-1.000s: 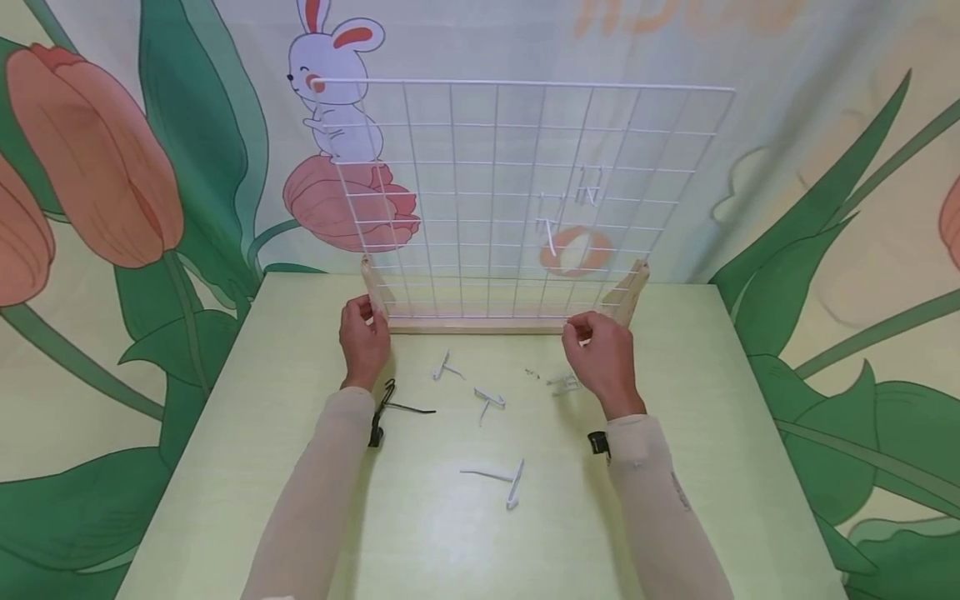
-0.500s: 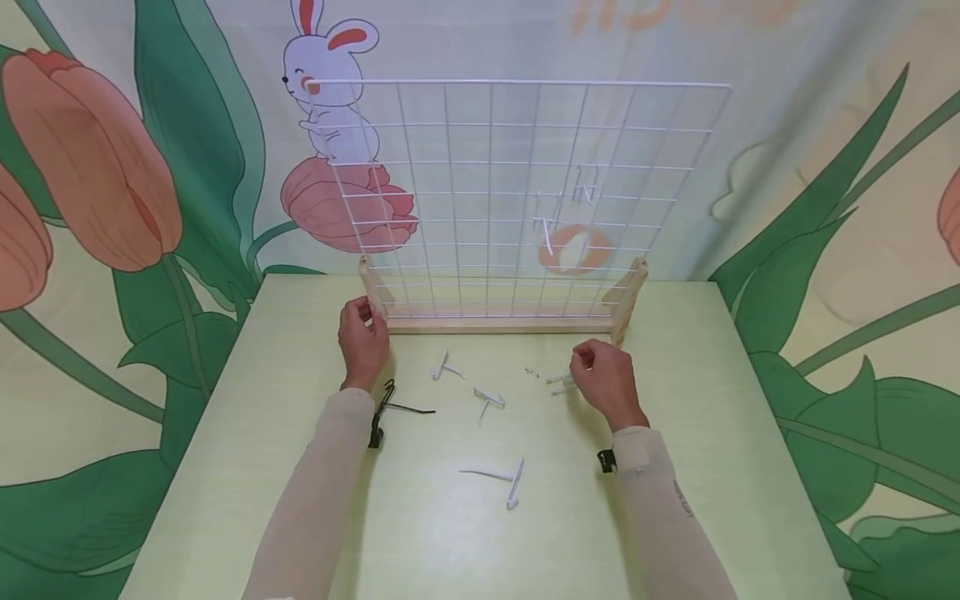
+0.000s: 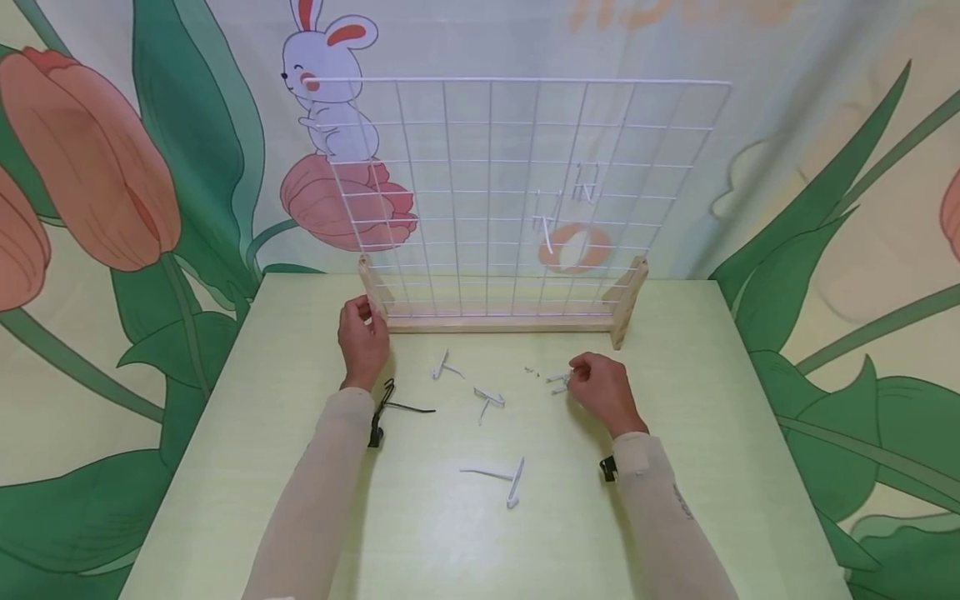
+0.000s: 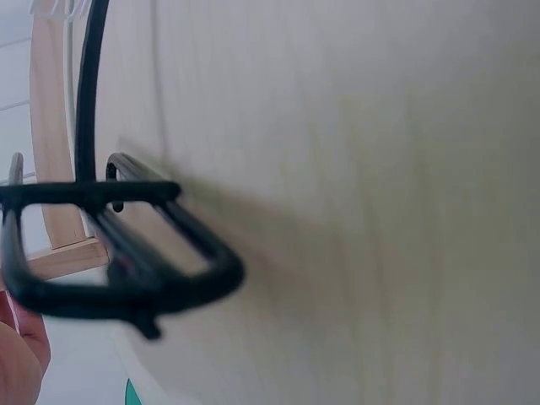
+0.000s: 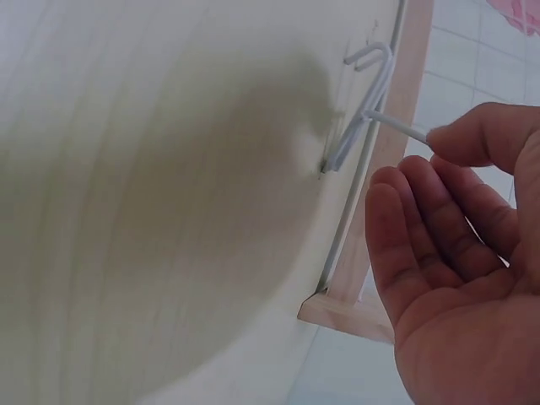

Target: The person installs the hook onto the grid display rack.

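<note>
At the stand's left wooden foot (image 3: 375, 287), my left hand (image 3: 362, 343) grips the wood between thumb and fingers. My right hand (image 3: 602, 387) is low over the table, pinching the rod of a white wire hook (image 3: 558, 383). In the right wrist view, that hook (image 5: 363, 110) has its rod end between thumb and forefinger, with the other fingers loosely bent below. A white wire grid panel (image 3: 491, 196) rises from the wooden stand. Two white hooks hang on it, an upper one (image 3: 586, 185) and a lower one (image 3: 547, 233).
Three more white hooks lie on the table (image 3: 660, 533): one near the stand (image 3: 446, 367), one in the middle (image 3: 489, 398), one in front (image 3: 513, 485). Beside my left wrist is a black hook (image 3: 405, 408), large in the left wrist view. A printed cloth (image 3: 480, 42) hangs behind.
My right hand has moved from the stand's front rail down and back to the white hook on the table and now pinches it. My left hand stays at the wooden foot.
</note>
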`<action>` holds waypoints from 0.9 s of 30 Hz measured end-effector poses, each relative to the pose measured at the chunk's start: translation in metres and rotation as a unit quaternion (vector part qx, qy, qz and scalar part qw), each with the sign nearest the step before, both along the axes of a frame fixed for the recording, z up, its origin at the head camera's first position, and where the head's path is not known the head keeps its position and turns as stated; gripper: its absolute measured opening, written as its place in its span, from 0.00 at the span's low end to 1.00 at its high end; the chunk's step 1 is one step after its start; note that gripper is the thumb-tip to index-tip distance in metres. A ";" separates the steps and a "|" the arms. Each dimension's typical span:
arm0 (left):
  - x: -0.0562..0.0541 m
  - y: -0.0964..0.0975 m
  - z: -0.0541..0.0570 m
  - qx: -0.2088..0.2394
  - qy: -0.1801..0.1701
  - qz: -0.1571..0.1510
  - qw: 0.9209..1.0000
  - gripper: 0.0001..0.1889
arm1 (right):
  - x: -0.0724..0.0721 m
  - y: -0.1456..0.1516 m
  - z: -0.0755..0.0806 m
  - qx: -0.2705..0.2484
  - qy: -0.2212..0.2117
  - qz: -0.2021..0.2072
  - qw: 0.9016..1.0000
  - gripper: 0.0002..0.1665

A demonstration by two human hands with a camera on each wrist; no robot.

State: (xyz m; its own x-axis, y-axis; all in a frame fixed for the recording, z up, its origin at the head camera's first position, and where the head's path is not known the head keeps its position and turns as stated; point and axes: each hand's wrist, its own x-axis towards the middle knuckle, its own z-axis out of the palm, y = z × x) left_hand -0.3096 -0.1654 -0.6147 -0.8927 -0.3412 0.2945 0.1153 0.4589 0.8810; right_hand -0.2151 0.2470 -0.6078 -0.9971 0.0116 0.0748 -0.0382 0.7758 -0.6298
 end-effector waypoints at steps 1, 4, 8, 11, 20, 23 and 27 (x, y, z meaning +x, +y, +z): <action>-0.001 0.000 0.000 0.001 0.001 0.000 1.000 0.17 | -0.001 0.000 -0.001 0.008 0.002 0.008 1.000 0.15; -0.002 0.000 -0.001 0.002 0.002 0.000 1.000 0.16 | -0.003 -0.001 -0.001 0.033 -0.001 0.029 0.999 0.14; -0.002 0.001 0.000 0.000 0.000 0.002 1.000 0.17 | -0.005 0.000 0.000 0.057 -0.005 0.056 0.997 0.13; -0.002 0.001 0.000 0.000 -0.006 0.000 1.000 0.17 | -0.005 0.000 0.000 0.065 -0.004 0.065 0.996 0.13; -0.002 0.000 0.000 -0.001 -0.008 0.003 1.000 0.17 | -0.012 -0.001 -0.001 0.083 -0.006 0.089 0.992 0.11; -0.002 0.000 -0.001 -0.002 -0.011 0.000 1.000 0.17 | -0.012 -0.001 -0.001 0.090 -0.008 0.088 0.992 0.10; -0.003 -0.001 -0.002 -0.004 -0.011 0.003 1.000 0.17 | -0.012 -0.002 -0.001 0.091 -0.012 0.084 0.992 0.09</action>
State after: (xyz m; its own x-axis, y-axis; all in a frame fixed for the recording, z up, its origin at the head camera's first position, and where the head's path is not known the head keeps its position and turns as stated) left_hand -0.3122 -0.1659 -0.6167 -0.8971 -0.3436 0.2777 0.0938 0.4662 0.8797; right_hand -0.2274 0.2453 -0.6087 -0.9852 -0.1674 0.0372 -0.1645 0.8609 -0.4814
